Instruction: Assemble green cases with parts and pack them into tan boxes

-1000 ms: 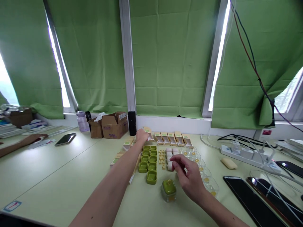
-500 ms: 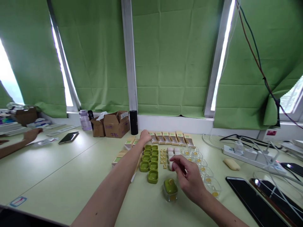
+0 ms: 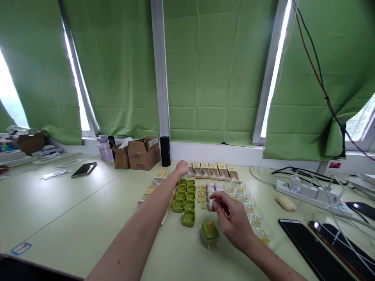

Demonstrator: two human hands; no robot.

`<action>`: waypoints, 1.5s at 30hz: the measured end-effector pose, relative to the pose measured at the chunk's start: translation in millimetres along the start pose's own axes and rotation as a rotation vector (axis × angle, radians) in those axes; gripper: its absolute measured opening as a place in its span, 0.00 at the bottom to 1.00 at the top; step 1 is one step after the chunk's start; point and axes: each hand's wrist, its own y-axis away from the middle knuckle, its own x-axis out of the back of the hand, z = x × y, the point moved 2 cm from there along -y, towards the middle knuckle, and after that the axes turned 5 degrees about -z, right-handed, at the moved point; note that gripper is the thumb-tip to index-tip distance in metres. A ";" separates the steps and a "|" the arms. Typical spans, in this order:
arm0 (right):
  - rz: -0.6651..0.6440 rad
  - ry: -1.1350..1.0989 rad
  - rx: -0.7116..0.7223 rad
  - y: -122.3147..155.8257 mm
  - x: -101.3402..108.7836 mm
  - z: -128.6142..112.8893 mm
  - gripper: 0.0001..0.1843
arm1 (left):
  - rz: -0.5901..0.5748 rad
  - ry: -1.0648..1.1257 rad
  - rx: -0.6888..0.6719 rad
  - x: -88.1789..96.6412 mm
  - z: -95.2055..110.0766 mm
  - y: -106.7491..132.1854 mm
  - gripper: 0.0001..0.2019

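Note:
My left hand (image 3: pixel 182 168) reaches to the far side of the table, at the left end of a row of small open cartons (image 3: pixel 205 171). Its fingertips are hidden, so whether it grips a carton cannot be told. Half curled, my right hand (image 3: pixel 234 220) hovers with thumb and index tips apart, beside the nearest white piece (image 3: pixel 210 205). Below it stands a clear small box with a green lid (image 3: pixel 210 231). Between my arms lie green square cups (image 3: pixel 189 218), small yellowish pieces (image 3: pixel 201 194) and, further right, clear cups (image 3: pixel 258 223) with yellow spots inside.
Left of my left arm are more cartons (image 3: pixel 146 193). Cardboard boxes (image 3: pixel 144 154) and a black bottle (image 3: pixel 165 151) stand at the back. A power strip (image 3: pixel 313 195), cables, phones (image 3: pixel 306 244) and a beige oval object (image 3: pixel 286 203) occupy the right side. Another phone (image 3: pixel 84 169) lies far left.
My left hand has shifted slightly right along the cartons. The right hand is nearly still. At the far left, another person's arm has drawn back almost out of view.

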 end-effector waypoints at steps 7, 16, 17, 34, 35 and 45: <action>-0.130 0.074 -0.078 -10.0 11.6 2.8 0.09 | 0.018 0.030 -0.183 23.1 30.8 39.7 0.17; 0.074 -0.026 -0.113 -13.5 26.4 10.3 0.12 | -0.563 -0.111 -0.631 25.6 51.1 192.6 0.35; 0.081 -0.028 -0.113 -13.4 26.2 10.3 0.12 | -0.623 -0.129 -0.672 22.9 52.0 205.3 0.37; 0.090 -0.323 -0.221 -15.9 20.8 16.4 0.17 | -0.658 0.193 -0.688 23.3 67.8 208.3 0.29; 0.081 -0.407 -0.256 -16.6 19.9 16.6 0.20 | -0.635 0.256 -0.695 27.8 71.1 206.6 0.29; -0.099 -1.095 -0.343 -14.9 1.9 11.3 0.27 | -0.430 0.590 -0.731 20.8 69.3 206.5 0.31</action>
